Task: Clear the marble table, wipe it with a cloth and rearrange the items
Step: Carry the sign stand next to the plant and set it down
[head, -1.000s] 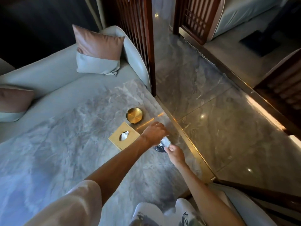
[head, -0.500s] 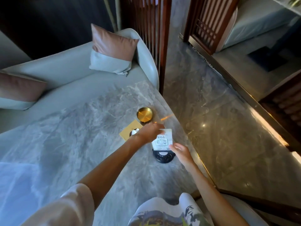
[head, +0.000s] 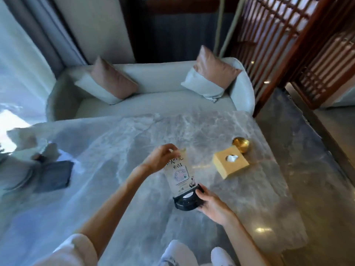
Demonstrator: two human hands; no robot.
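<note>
At the marble table (head: 192, 131), left hand (head: 160, 157) pinches sign (head: 179, 173), right hand (head: 213, 204) grips base (head: 185, 203).

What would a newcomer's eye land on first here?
On the grey marble table, a clear acrylic sign card with a QR code stands out at centre: the left hand pinches its top, the right hand grips its round black base. To its right sit a square gold tissue box and a round brass dish.

I'm seeing a pale sofa (head: 153, 79) sitting beyond the fingers (head: 169, 149), a wooden lattice screen (head: 278, 45) standing to their right, daylight (head: 15, 120) pouring in far left.
</note>
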